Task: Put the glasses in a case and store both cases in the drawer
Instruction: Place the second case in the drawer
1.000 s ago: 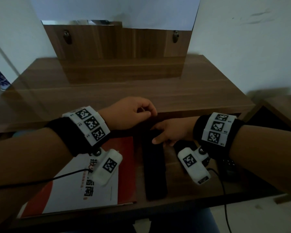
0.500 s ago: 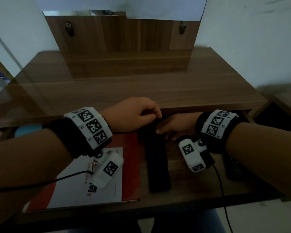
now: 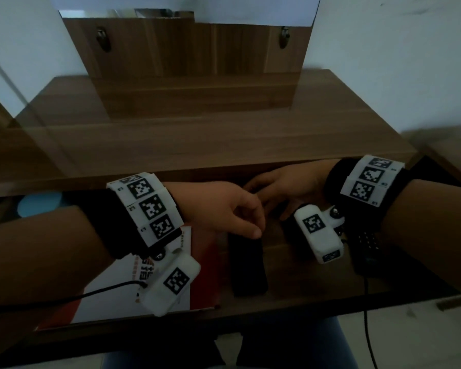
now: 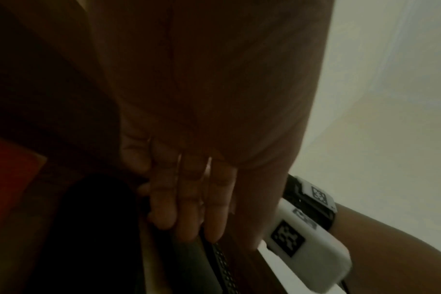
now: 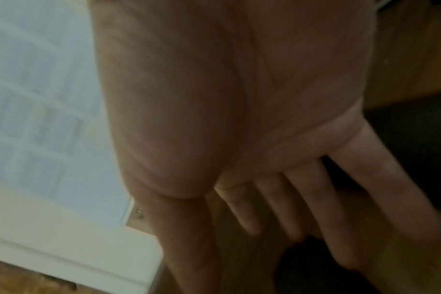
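Both of your hands were down in the open drawer [image 3: 277, 294] under the desk [image 3: 197, 145], with the storing step apparently close to done. One black case [image 3: 246, 265] lay lengthwise on the drawer floor, just right of the red-and-white booklet [image 3: 112, 296]. Your left hand [image 3: 224, 206] hovered at the far end of that case, fingers loosely curled and gripping nothing, the thumb tip at or just above its top edge; contact could not be confirmed. Your right hand [image 3: 285, 187] reached further back, to the right of that case, fingers straight and spread over a second dark shape [image 5: 312, 264], which was probably the other case, though the gloom left that unsettled. From the right wrist the fingers [image 5: 340, 208] looked relaxed, curled round nothing. A dark remote control [image 3: 367, 251] lay still further right of the case. The glasses were nowhere in view, presumably already shut inside one case.

Judged from this, what remained called for both hands to come clear of the drawer, wrist cameras and cable included, and then a push on the drawer front, if closing was wanted.
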Demonstrator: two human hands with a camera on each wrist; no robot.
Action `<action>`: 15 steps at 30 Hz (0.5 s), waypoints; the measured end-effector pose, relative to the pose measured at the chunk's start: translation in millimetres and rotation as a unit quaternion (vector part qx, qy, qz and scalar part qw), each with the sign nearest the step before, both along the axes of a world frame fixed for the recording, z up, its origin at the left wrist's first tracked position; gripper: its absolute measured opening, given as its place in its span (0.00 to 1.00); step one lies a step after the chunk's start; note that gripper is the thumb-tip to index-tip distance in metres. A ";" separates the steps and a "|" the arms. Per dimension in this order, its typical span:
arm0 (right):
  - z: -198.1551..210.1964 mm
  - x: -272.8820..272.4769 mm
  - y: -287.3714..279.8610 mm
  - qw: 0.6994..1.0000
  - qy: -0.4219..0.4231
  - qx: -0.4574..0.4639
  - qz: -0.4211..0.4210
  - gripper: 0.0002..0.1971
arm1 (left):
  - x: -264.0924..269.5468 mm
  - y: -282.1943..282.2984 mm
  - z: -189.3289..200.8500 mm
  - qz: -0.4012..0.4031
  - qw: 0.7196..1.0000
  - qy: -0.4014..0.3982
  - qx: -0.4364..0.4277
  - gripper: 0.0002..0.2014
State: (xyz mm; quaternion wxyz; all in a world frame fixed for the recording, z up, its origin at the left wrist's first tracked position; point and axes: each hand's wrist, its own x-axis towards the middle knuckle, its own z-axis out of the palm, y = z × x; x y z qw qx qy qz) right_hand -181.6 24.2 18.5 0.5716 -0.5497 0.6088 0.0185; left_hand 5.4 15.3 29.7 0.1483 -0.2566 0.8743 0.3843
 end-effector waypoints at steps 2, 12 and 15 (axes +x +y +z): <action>5.9 -2.5 2.4 1.000 -0.013 -0.009 -0.018 0.26 | -0.9 8.7 -1.2 -0.013 0.999 -0.030 0.043 0.15; 10.0 6.7 30.0 0.996 -0.027 -0.059 -0.054 0.18 | -4.2 56.4 -13.1 -0.049 0.989 -0.098 0.094 0.21; 7.1 10.7 42.7 0.997 -0.032 -0.057 -0.044 0.19 | -1.6 67.1 -14.6 -0.054 0.990 -0.100 0.083 0.23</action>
